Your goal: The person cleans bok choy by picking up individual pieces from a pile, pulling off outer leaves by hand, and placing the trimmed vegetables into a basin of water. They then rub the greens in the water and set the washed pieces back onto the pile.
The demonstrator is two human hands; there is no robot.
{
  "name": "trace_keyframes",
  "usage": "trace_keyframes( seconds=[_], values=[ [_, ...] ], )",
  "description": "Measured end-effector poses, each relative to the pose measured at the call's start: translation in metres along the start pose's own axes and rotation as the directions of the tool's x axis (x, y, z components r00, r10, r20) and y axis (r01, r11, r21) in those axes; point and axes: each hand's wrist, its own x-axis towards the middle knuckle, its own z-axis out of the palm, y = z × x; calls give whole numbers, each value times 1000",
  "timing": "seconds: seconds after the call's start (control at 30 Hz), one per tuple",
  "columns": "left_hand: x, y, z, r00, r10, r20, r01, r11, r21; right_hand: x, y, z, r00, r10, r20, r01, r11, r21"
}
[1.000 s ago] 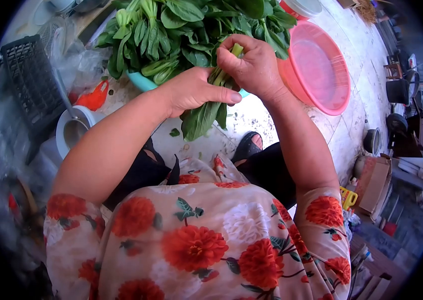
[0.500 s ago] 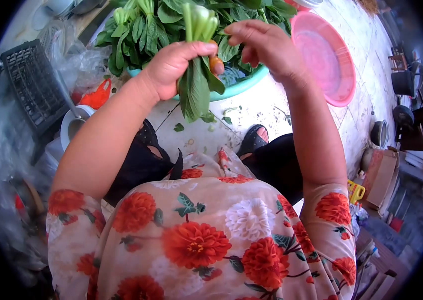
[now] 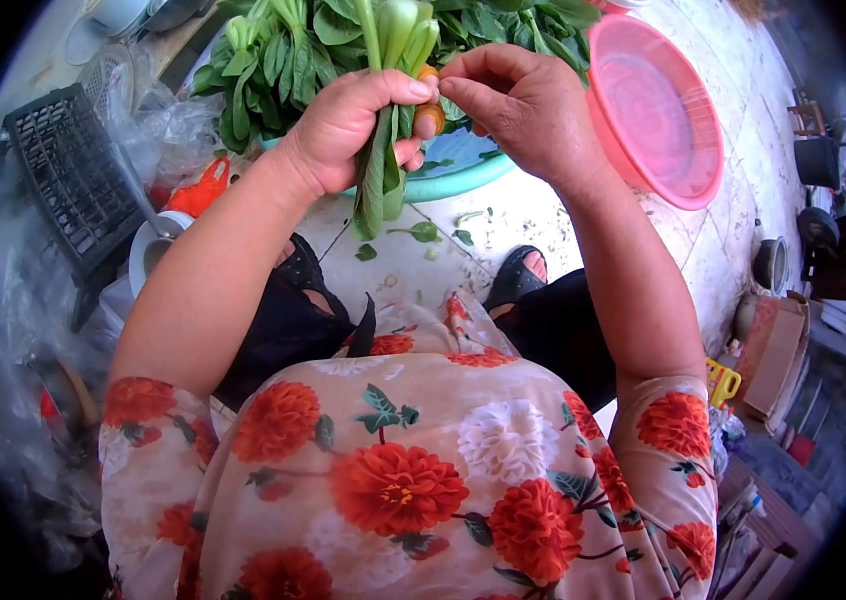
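Note:
My left hand (image 3: 358, 125) is closed around a bunch of bok choy (image 3: 403, 35), pale stems up and leaves hanging below the fist. Orange-brown coverings (image 3: 431, 115) show on the fingertips of this hand. Just right of the stems, my right hand (image 3: 533, 115) has its thumb and forefinger pinched together near those fingertips; what the pinch holds, if anything, is too small to make out. Behind both hands, more leafy greens (image 3: 288, 75) lie heaped over a turquoise basin (image 3: 463, 182) with water showing in it.
A pink basin (image 3: 658, 115) stands on the tiled floor at the right. Loose leaf scraps (image 3: 425, 232) lie between my feet. To the left are a dark plastic crate (image 3: 73, 180), clear plastic bags and an orange-red bag (image 3: 200, 190). A cardboard box (image 3: 775, 360) sits at far right.
My right hand has moved in to the left and down, its spread fingers now pinched beside the left fingertips. The bok choy leaves in my left hand have turned and hang narrower.

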Motion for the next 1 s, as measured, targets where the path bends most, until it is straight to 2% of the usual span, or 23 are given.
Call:
trace_keyframes(
  seconds=[0.1, 0.17, 0.2, 0.3, 0.37, 0.4, 0.47, 0.57, 0.6, 0.67, 0.73, 0.8, 0.87, 0.93, 1.0],
  values=[
    [-2, 2, 1, 1000, -17, -5, 17, 999, 28, 0, -1, -3, 998, 18, 59, -16, 999, -44],
    [-2, 2, 1, 999, -38, 16, 37, 999, 31, 0, -5, -7, 980, 137, 145, -149, 986, 70],
    [-2, 0, 1, 999, -41, 14, 40, 999, 29, 0, -5, -7, 980, 138, 147, -149, 986, 70],
    [-1, -2, 2, 998, -55, 0, 55, 998, 24, -1, -2, -4, 979, 116, 166, -121, 992, 24],
    [-1, -4, 4, 998, -68, -13, 68, 997, 20, -2, 5, 1, 992, -1, 123, 8, 999, -50],
    [-2, -4, 6, 998, -62, -28, 63, 998, 20, -1, 6, 1, 992, 0, 123, 7, 999, -49],
    [-1, -5, 6, 998, -54, -42, 55, 998, 19, 0, 8, -1, 989, 21, 144, -21, 1000, -2],
    [1, -7, 3, 983, -56, -172, 51, 998, -34, 3, 0, -15, 974, 173, 148, -216, 909, 358],
    [1, -7, 4, 984, -53, -173, 47, 998, -34, 4, -1, -14, 974, 170, 149, -213, 910, 356],
    [2, -8, 6, 973, -77, -219, 73, 997, -26, 4, 0, -11, 946, 195, 258, -317, 720, 618],
    [3, -8, 5, 984, -61, -170, 58, 998, -24, 2, -8, 0, 945, 167, 283, -327, 571, 753],
    [4, -9, 5, 992, -46, -120, 43, 999, -22, -1, -6, 7, 906, 113, 408, -408, 487, 772],
    [6, -12, 4, 964, -3, -266, -10, 999, -48, -3, -8, 10, 868, 174, 465, -475, 566, 674],
    [7, -14, 0, 962, 25, -272, -20, 1000, 21, -4, -10, 9, 856, 235, 461, -508, 554, 660],
    [7, -12, -4, 960, 51, -276, -27, 996, 90, -6, -12, 5, 855, 219, 471, -501, 583, 640]
  ],
)
